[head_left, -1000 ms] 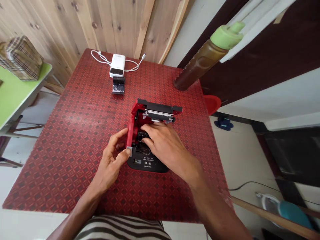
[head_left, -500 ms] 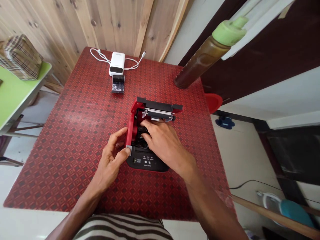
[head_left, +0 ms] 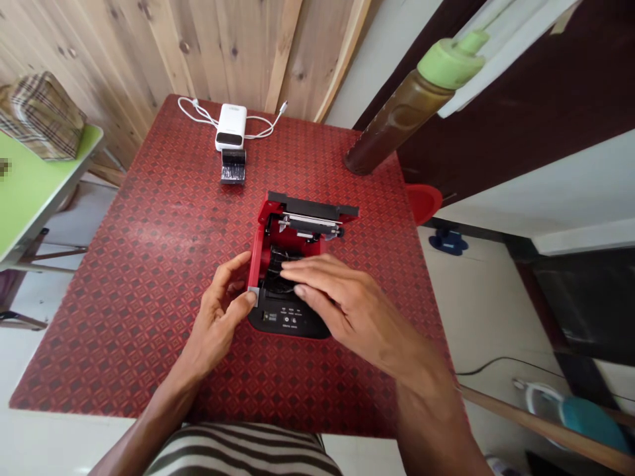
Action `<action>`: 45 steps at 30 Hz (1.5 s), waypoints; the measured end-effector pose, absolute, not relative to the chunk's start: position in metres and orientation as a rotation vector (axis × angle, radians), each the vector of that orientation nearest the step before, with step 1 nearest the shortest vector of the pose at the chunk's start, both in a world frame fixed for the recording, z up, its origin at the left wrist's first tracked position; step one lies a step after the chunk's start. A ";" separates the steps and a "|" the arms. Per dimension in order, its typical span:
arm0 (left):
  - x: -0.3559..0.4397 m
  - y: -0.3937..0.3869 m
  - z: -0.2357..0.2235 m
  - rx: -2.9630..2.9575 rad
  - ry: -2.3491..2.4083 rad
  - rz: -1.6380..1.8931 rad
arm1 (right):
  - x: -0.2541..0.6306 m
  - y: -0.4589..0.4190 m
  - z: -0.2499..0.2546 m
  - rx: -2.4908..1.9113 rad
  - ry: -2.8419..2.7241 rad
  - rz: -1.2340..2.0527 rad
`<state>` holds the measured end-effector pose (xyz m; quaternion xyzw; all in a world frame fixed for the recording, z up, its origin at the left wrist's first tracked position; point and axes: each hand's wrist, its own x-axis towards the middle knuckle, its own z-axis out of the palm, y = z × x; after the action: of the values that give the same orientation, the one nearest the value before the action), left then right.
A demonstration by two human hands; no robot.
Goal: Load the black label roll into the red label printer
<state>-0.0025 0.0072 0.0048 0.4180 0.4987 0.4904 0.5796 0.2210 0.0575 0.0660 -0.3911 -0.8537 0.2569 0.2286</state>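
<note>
the printer [head_left: 292, 242] sits on the red table [head_left: 163, 277], between the two hands, its lid [head_left: 312, 207] raised just beyond the right fingers. the left hand [head_left: 221, 311] has thumb and fingers apart: the thumb rests on the grey front corner, and the fingertips lie against the outside of the left wall [head_left: 254, 261], without clamping it. the right hand [head_left: 347, 291] reaches in over the printer from the right, fingers stretched out flat, the thumb a little apart from them, gripping nothing. below its fingertips, inside the printer, lies a dark roll [head_left: 274, 271]; whether they touch it, i cannot tell. the panel [head_left: 302, 324] with its small buttons is just nearer the body than the right thumb, partly covered by that hand.

well beyond the left hand lies a second black roll [head_left: 233, 165], close against a white power bank [head_left: 231, 122], with a white cable [head_left: 283, 108] trailing out on both sides of it. a brown bottle [head_left: 407, 102] with a green cap stands far beyond the right hand and to its right. far left of the left hand, a plaid bag [head_left: 47, 119] rests on a green table [head_left: 40, 178].
</note>
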 end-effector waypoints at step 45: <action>0.005 0.030 0.020 0.856 1.156 1.144 | 0.212 -0.001 0.033 -1.115 -2.091 -0.053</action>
<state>0.0051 0.0298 0.0196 0.3703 0.5001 0.4950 0.6064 0.2120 -0.0009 0.0331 -0.4357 -0.8174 -0.0207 0.3762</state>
